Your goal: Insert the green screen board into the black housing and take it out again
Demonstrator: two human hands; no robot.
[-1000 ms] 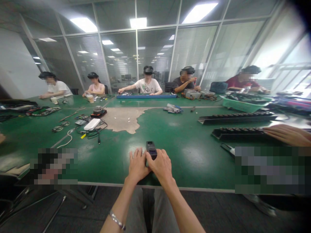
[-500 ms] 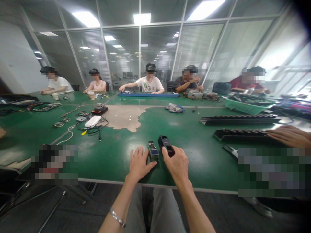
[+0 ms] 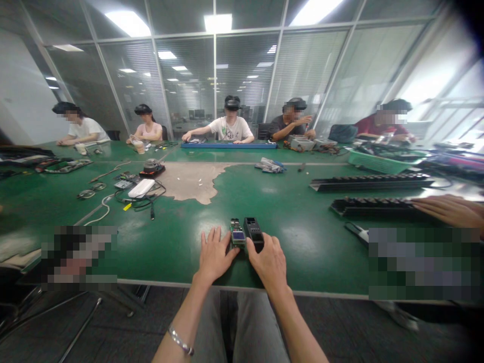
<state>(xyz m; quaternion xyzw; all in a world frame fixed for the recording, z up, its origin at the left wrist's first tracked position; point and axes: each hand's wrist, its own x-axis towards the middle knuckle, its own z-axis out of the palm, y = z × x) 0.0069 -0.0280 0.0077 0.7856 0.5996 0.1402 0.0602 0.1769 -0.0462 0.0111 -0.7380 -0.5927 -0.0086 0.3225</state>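
A small green circuit board (image 3: 237, 228) with a little blue display lies on the table in front of me. Beside it, on the right, is a black plastic casing (image 3: 252, 229) with a window and a row of small openings, almost touching the board. My left hand (image 3: 216, 254) rests flat on the tabletop, fingers spread, its thumb against the lower end of the board. The casing's lower end is between the thumb and fingers of my right hand (image 3: 269, 259), which covers part of it.
The green table (image 3: 181, 232) has a bare tan patch (image 3: 189, 181). A white box-shaped device (image 3: 141, 189) with cables lies left; gloves (image 3: 269, 165) lie farther back. On the right are black rails (image 3: 372, 205), a co-worker's hand (image 3: 449, 209) and a green basket (image 3: 383, 160). Several people sit opposite.
My right hand has brought the black casing down and left, straightening it alongside the circuit board. My left hand stays by the board. The view has shifted slightly.
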